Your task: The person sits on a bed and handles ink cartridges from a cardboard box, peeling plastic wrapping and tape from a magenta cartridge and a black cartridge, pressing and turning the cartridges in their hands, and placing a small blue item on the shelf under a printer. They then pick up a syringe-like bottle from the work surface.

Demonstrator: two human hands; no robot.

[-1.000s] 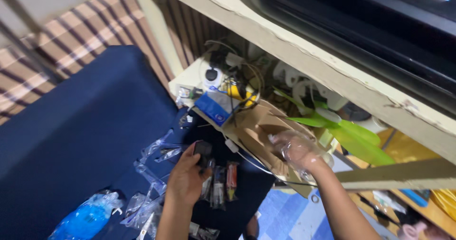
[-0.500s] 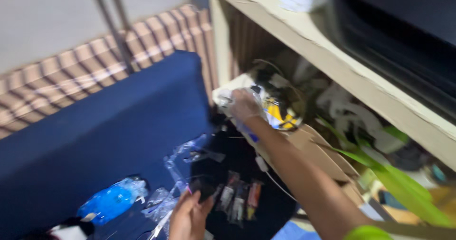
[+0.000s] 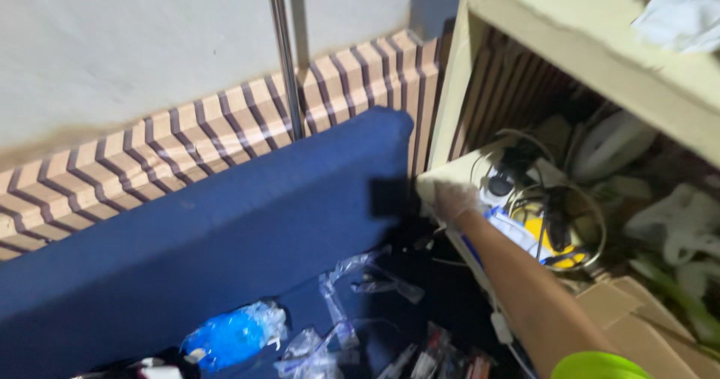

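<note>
Plastic-gloved right hand [image 3: 452, 199] reaching onto the cream shelf [image 3: 480, 79] corner beside tangled cables [image 3: 547, 199]; fingers' grip unclear; nothing lifted yet.

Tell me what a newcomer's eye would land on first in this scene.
First, the right hand, wrapped in clear plastic and reaching to the front corner of the cream shelf unit, beside a tangle of cables. Next, the big navy cushion filling the left, with a bright blue plastic bag and clear wrappers lying below it. Behind runs a brown-striped fabric against the pale wall.
</note>
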